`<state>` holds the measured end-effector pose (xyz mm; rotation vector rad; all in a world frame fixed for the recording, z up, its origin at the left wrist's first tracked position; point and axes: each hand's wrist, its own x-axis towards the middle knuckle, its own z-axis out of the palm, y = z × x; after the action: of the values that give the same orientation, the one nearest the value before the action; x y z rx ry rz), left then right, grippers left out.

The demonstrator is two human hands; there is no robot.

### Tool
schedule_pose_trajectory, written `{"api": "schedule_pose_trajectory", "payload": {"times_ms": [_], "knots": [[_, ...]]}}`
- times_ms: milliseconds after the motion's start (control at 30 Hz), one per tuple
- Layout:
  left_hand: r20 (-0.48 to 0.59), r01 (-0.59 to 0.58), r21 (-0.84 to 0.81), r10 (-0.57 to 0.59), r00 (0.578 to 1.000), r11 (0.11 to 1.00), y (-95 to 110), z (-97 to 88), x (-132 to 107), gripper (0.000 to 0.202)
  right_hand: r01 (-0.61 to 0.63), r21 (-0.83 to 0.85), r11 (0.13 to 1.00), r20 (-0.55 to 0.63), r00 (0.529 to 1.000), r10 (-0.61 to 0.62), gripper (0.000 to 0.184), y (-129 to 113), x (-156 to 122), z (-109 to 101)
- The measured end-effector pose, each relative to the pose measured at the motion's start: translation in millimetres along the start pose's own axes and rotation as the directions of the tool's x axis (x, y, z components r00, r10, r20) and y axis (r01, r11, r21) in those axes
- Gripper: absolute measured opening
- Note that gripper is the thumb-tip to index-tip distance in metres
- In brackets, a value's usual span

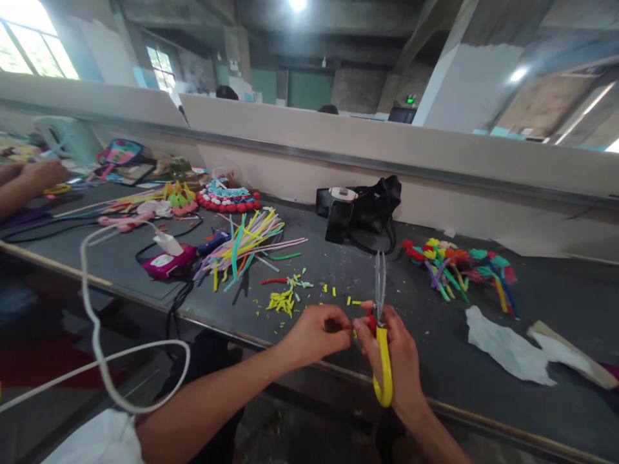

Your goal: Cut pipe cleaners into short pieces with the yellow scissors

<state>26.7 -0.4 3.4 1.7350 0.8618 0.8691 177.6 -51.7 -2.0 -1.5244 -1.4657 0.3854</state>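
Over the near edge of the table [435, 341], the right hand [403, 354] grips yellow-handled scissors [382, 338]; beside it, the left hand [314, 332] curls, any held item unclear. Yellow clippings [282, 301] lie left, near chenille stems [251, 243].

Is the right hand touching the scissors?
Touching: the head view shows the right hand gripping the scissors, with the blades jutting out beyond it.
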Motion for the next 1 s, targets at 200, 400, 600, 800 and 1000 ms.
{"api": "schedule_pose_trajectory", "payload": {"times_ms": [200,400,600,800,1000], "knots": [[0.181,0.268,-0.312,-0.220,0.959,0.912,-13,-0.9,4,0.013,0.103,-0.034,0.994,-0.001,0.995,-0.103,0.023,2,-3,-2],[0.143,0.288,-0.429,-0.250,0.958,0.856,-8,3.5,3,0.005,0.100,-0.064,0.993,0.009,0.995,-0.100,0.025,0,-7,-5],[-0.153,0.066,-0.663,-0.222,0.963,0.745,6,-9.0,12,0.003,0.089,-0.284,0.955,0.080,0.994,-0.069,0.029,5,-16,-5],[-0.224,-0.027,-0.770,-0.230,0.947,0.638,8,-11.2,14,0.007,0.133,-0.461,0.878,0.123,0.989,-0.085,0.029,13,-24,0],[-0.232,-0.047,-0.807,-0.244,0.942,0.588,10,-3.9,11,0.007,0.179,-0.477,0.861,0.144,0.982,-0.124,0.026,11,-24,3]]}}
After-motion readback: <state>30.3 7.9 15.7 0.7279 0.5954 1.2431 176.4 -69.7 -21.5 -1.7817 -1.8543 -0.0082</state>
